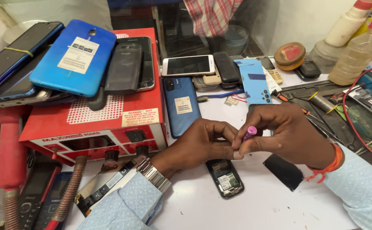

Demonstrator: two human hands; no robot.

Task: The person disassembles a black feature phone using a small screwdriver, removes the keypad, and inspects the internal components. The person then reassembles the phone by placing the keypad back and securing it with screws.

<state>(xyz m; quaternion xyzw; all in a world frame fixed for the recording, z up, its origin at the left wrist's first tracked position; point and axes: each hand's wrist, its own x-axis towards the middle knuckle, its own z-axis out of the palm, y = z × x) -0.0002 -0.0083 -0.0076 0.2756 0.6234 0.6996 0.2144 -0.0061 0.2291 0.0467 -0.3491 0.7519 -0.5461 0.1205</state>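
Note:
My right hand (286,134) pinches a small pink-handled tool (249,133) between thumb and fingers. My left hand (203,142), with a metal watch at the wrist, curls beside it, fingertips touching the same spot. Whether the left hand grips anything is hidden by the fingers. Just below both hands lies a small opened phone (225,178) with its circuit board showing, on the white table (258,208). A black flat back cover (285,171) lies under my right wrist.
A red machine box (109,115) at left carries several stacked phones, one with a blue back (73,57). More phones (181,104) and a light blue cover (254,81) lie behind the hands. Bottles (358,51) and tools (322,104) fill the right. Hoses (68,191) hang at lower left.

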